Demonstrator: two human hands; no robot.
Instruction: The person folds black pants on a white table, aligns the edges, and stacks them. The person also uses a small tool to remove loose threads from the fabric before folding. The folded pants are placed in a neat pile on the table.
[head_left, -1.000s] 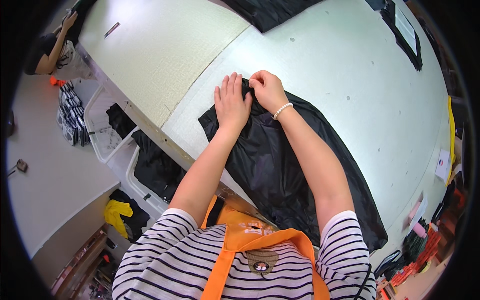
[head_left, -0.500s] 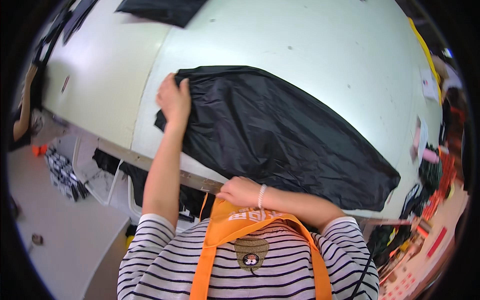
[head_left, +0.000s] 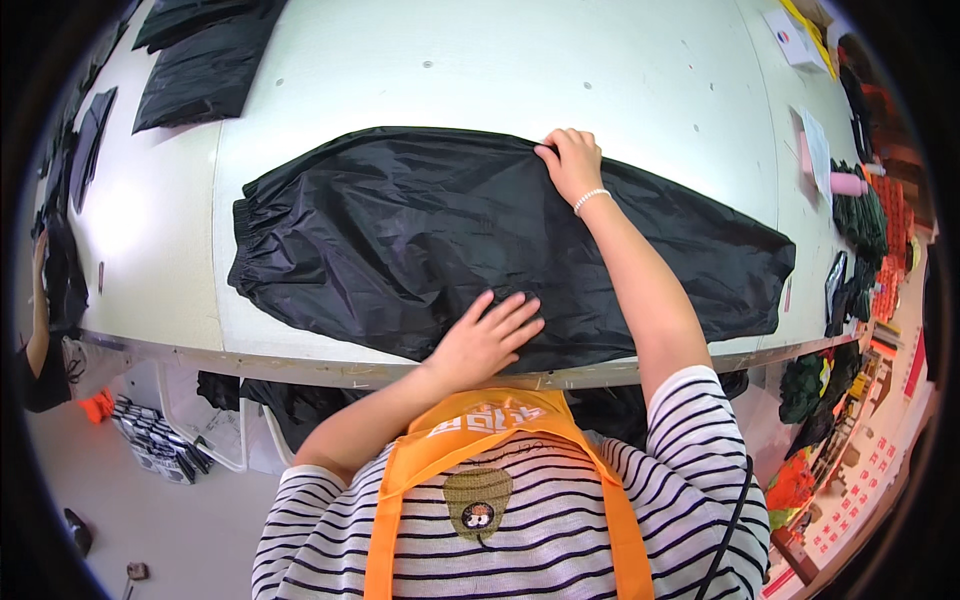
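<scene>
A long black shiny garment [head_left: 400, 230] lies spread across the pale green table [head_left: 480, 70], with a gathered elastic end at the left. My left hand [head_left: 487, 335] rests flat with fingers apart on its near edge, close to the table's front. My right hand [head_left: 570, 160] reaches over to the far edge and pinches the fabric there. A beaded bracelet sits on my right wrist.
More black fabric pieces [head_left: 205, 60] lie at the table's far left. A pink roll [head_left: 835, 180] and papers [head_left: 815, 140] sit at the right, beside dark green cloth [head_left: 860, 215]. Black cloth [head_left: 300, 400] hangs below the table front. Another person's arm [head_left: 40, 330] shows at far left.
The garment has swung round and now lies flat lengthwise across the table. My left hand moved from its left end to the near edge; my right hand went up to the far edge.
</scene>
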